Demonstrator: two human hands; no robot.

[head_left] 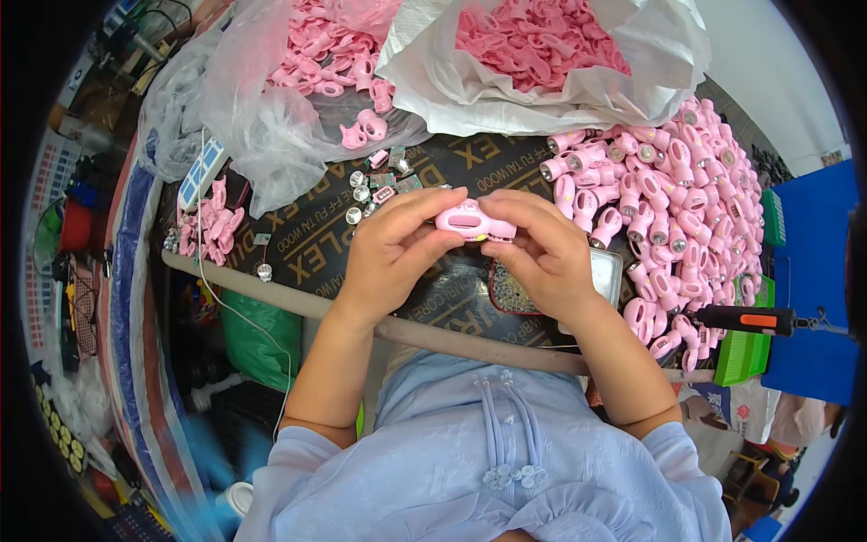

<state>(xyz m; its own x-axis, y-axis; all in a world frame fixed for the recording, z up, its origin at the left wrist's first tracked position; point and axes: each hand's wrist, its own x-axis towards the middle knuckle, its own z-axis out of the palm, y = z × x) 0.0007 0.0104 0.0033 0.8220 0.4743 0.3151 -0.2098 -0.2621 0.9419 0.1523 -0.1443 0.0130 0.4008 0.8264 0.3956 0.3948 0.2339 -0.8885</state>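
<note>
A pink plastic flashlight casing (471,219) is gripped between the fingertips of the left hand (390,248) and the right hand (542,248), both closed on it. Assembled pink flashlights (673,194) are heaped just right of the right hand, and small metal parts (375,181) are scattered just beyond the left hand.

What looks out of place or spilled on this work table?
Two loose pink shells have slipped out of the open clear bag onto the dark board. Small silver parts lie scattered beside them. Both hands, left and right, grip one pink piece normally.
</note>
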